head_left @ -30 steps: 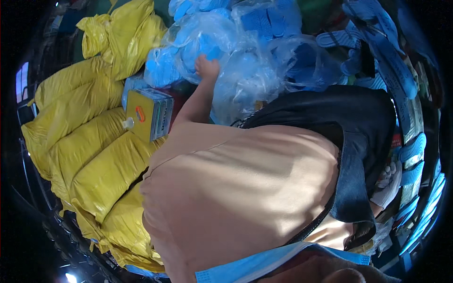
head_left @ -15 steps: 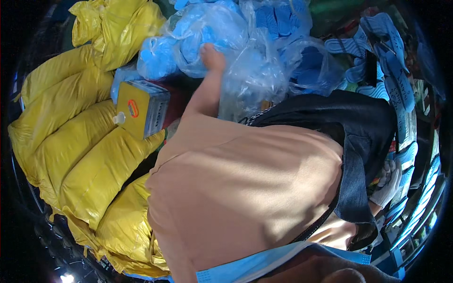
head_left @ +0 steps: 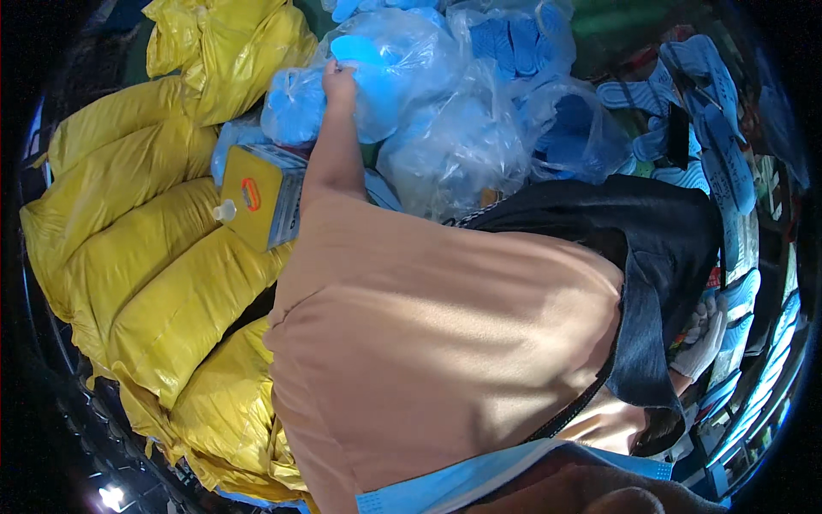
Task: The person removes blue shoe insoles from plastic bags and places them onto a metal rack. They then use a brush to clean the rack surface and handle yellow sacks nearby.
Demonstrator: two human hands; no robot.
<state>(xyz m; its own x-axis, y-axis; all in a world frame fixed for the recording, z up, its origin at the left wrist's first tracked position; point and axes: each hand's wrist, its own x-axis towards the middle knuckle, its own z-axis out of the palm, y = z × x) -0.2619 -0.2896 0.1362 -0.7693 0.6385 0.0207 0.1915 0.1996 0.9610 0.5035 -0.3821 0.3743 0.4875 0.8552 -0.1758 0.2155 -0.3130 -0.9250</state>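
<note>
My own torso in a tan shirt [head_left: 445, 343] fills the middle of the view and blocks most of what lies below it. To my left a heap of stuffed yellow sacks [head_left: 128, 257] runs from top to bottom, piled against each other. Ahead of me is a mound of clear plastic bags [head_left: 479, 128] packed with blue foam pieces, bags touching and overlapping. A dark denim jacket [head_left: 659, 257] drapes over my right side and hides my arm there. Along the right rim, loose blue sandal soles [head_left: 711, 103] lie stacked in rows. A yellow rectangular tin can [head_left: 257, 197] with a small white cap lies tilted on the sacks, just beside my left forearm. My left hand [head_left: 340, 81] is stretched forward and up, fingers curled shut on the plastic of a clear bag of blue pieces [head_left: 377, 68] at the top of the mound; the bag sits between a smaller blue bag on its left and the larger bags on its right. My right hand [head_left: 704, 334], in a white glove, shows low at the right past the jacket edge; can't tell how far open it is or whether it grips anything.
</note>
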